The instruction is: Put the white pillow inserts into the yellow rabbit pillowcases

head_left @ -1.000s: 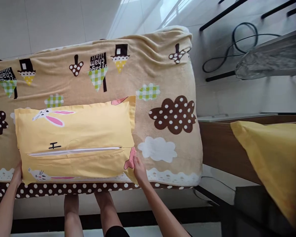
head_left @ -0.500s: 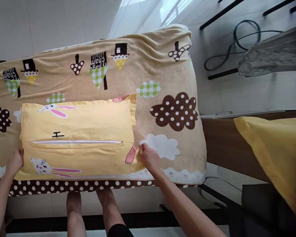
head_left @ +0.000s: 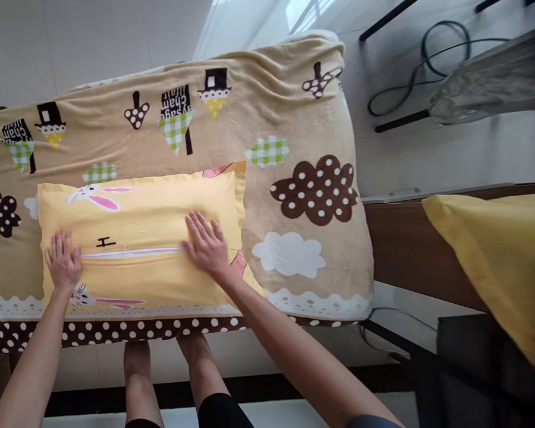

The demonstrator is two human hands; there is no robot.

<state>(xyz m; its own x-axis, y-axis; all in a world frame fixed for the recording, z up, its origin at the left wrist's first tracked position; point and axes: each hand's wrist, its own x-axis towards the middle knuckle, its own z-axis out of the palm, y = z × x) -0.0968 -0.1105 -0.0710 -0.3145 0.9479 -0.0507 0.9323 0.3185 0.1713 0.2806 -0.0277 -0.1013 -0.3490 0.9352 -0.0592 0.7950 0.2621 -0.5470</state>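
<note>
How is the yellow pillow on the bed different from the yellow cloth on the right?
The pillow lies flat on the blanket, with the left hand and right hand open on it; the yellow cloth drapes over the wooden furniture, untouched. The pillow bears rabbit prints and a white opening strip; the cloth looks plain. Both share the same yellow.

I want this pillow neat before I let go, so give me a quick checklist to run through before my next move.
1. Left hand flat on the pillow: ok.
2. Right hand flat on it: ok.
3. Opening seam fully closed: not ok, white shows through.
4. Pillow wholly on the blanket: ok.
5. Near right corner lying flat: cannot tell, forearm covers it.
</note>
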